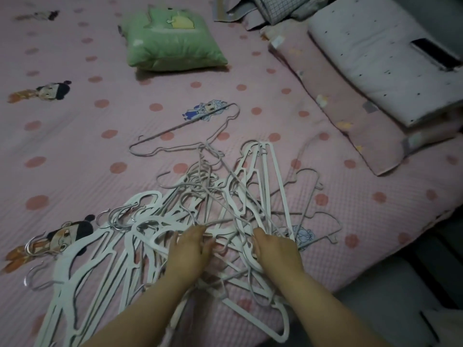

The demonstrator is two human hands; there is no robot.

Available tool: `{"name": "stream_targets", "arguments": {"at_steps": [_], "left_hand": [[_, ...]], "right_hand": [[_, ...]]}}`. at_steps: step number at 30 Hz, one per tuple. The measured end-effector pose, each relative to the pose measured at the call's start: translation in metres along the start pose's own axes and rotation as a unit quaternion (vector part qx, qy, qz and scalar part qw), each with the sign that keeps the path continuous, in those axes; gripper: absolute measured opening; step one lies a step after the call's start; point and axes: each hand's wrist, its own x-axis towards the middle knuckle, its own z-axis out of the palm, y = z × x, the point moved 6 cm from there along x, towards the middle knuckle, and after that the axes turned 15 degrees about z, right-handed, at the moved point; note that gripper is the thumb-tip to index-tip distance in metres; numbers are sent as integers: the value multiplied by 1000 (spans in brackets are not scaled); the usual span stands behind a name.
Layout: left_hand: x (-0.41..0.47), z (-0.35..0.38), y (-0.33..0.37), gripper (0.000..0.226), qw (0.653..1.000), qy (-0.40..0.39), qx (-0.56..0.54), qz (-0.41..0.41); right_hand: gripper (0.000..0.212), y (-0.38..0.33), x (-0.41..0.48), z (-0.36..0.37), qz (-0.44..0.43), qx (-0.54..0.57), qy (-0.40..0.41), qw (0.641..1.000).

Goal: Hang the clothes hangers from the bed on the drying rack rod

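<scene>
Hangers (144, 196) lie piled on the bed (75, 151), left of, under and past my hands. My left hand (189, 249) pokes its fingers into them; my right hand (275, 249) does too, fingers bent. I cannot tell if either one holds any.

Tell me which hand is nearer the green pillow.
Left. The left hand, in the hanger pile, lines up with the green pillow; the right hand sits further right.

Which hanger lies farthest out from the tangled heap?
The thin grey wire hanger at the far edge, lying across the blue cartoon figure; only its hook end touches the heap, while the rest overlap.
</scene>
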Motion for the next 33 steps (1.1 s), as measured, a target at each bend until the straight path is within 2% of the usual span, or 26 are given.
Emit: {"name": "stream_targets", "arguments": {"at_steps": [1, 3, 5, 7, 13, 17, 19, 22, 24, 26, 28, 30, 33], "left_hand": [[8, -4, 15, 62, 991, 20, -133, -28], [29, -1, 42, 53, 915, 45, -392, -81], [44, 1, 62, 47, 848, 68, -512, -118], [48, 1, 77, 38, 809, 81, -565, -138], [37, 7, 120, 40, 806, -9, -577, -129], [30, 0, 137, 34, 817, -37, -566, -102], [25, 0, 130, 25, 835, -55, -540, -96], [23, -8, 97, 34, 869, -67, -479, -102], [29, -14, 70, 42, 876, -37, -467, -118], [39, -16, 53, 42, 857, -23, -497, -135], [52, -11, 43, 34, 840, -6, -520, -156], [64, -4, 34, 25, 833, 20, -525, -175], [75, 7, 16, 21, 809, 49, -550, -202]], "right_hand": [[47, 0, -5, -8, 3, 0, 7, 1000], [47, 4, -13, -19, 14, -5, 20, 1000], [46, 9, -21, -32, 19, -1, 33, 999], [44, 20, -27, -43, 31, 0, 54, 998], [41, 52, -40, -64, 55, -3, 77, 996], [38, 65, -48, -76, 64, 14, 111, 992], [35, 70, -49, -73, 54, 17, 106, 993], [6, 76, -49, -76, 29, 16, 148, 988], [26, 77, -48, -70, 25, 40, 150, 988], [29, 70, -46, -58, 0, 31, 154, 988], [19, 54, -45, -38, -55, 30, 122, 991], [16, 40, -41, -14, -88, 36, 45, 994], [43, 37, -34, 9, -60, 81, -73, 992]]}}
